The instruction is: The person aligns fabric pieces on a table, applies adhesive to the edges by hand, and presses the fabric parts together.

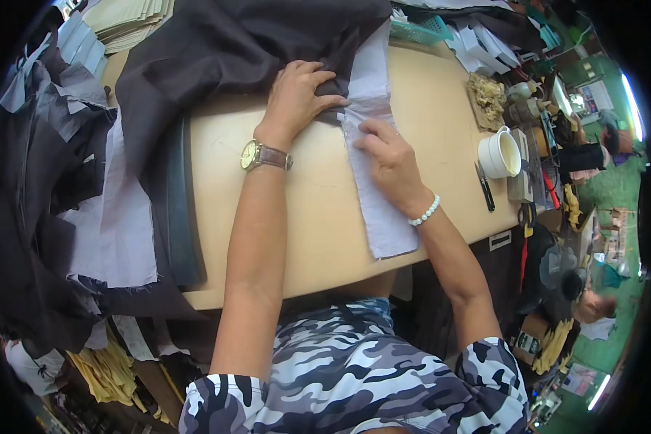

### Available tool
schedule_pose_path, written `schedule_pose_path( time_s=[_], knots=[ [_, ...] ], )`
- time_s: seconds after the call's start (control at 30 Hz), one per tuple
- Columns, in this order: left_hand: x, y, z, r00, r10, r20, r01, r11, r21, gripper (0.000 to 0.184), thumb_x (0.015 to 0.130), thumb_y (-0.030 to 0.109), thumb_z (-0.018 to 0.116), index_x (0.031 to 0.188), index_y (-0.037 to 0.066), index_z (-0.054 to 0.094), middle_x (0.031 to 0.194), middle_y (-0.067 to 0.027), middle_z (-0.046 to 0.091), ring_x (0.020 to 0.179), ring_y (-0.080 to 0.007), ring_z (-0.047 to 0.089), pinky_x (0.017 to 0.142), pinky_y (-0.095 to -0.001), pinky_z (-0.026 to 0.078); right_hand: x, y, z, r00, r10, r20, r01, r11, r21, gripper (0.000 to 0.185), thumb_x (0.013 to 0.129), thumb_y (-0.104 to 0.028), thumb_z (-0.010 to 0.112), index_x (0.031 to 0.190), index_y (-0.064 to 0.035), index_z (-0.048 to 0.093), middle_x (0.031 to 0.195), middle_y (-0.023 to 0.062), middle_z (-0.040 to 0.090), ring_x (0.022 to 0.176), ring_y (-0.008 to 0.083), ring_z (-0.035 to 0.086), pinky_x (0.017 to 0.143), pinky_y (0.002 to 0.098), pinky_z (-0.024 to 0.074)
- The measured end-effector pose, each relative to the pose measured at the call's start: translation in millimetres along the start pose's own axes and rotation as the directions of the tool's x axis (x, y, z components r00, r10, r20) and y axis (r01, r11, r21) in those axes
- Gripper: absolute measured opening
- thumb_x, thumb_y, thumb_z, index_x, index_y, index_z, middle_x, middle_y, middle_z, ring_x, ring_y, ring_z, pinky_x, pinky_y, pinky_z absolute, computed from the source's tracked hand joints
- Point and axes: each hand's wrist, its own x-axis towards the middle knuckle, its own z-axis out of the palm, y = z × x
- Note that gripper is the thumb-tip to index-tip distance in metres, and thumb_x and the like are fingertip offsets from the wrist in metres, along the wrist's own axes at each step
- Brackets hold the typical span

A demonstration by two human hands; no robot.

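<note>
Dark cloth (pixel 217 43) lies bunched over the far part of the table. My left hand (pixel 300 94) rests on its near edge with the fingers spread, the thumb reaching to a pale lilac strip (pixel 383 195). That strip runs from the dark cloth down toward the table's front edge and has a frayed left side. Over the strip's upper part is my right hand (pixel 389 155), its fingers curled and thumb near the index finger; whether it pinches any cloth is too small to tell.
A white cup (pixel 499 154) stands at the right of the tan table (pixel 304 231), beside a black pen (pixel 484 186). Behind are a green basket (pixel 419 30) and paper patterns (pixel 126 22). More dark and lilac cloth (pixel 126 239) hangs at the left.
</note>
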Motion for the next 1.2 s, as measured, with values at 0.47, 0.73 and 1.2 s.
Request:
schedule_pose_path(
  time_s=[0.47, 0.73, 1.2],
  knots=[
    [0.4, 0.2, -0.2, 1.0, 0.007, -0.003, -0.007, 1.0, 0.012, 0.049, 0.068, 0.04, 0.077, 0.103, 0.007, 0.07, 0.119, -0.0102, 0.062, 0.113, -0.0272, 0.053, 0.095, -0.0385, 0.042, 4.0, 3.4, -4.4, 0.998, -0.018, 0.055, 0.015, 0.998, 0.054, 0.035, 0.075, 0.003, 0.05, 0.104, -0.0068, 0.065, 0.099, 0.0109, 0.059, 0.089, 0.0304, 0.056, 0.077, 0.0378, 0.0481],
    [-0.3, 3.4, -1.9, 1.0, -0.011, 0.021, 0.01, 1.0, 0.028, 0.05, 0.068, 0.041, 0.077, 0.106, 0.008, 0.069, 0.121, -0.0103, 0.061, 0.113, -0.0273, 0.053, 0.096, -0.0387, 0.042, -5.1, -13.0, -7.0, 0.996, 0.021, 0.081, -0.015, 0.997, -0.078, 0.029, 0.071, 0.004, 0.052, 0.093, -0.0056, 0.068, 0.107, 0.015, 0.058, 0.101, 0.033, 0.056, 0.082, 0.0372, 0.0485],
    [-5.9, 23.6, -13.7, 0.971, 0.154, -0.185, -0.113, 0.969, 0.218, 0.041, 0.071, 0.031, 0.076, 0.103, 0.006, 0.069, 0.119, -0.0143, 0.06, 0.117, -0.0313, 0.049, 0.098, -0.0453, 0.038, -83.0, 90.6, -209.1, 0.865, 0.453, -0.213, -0.46, 0.55, -0.698, 0.045, 0.078, -0.044, 0.064, 0.107, -0.0094, 0.07, 0.132, 0.0204, 0.048, 0.124, 0.0383, 0.04, 0.104, 0.049, 0.0293]
  ],
)
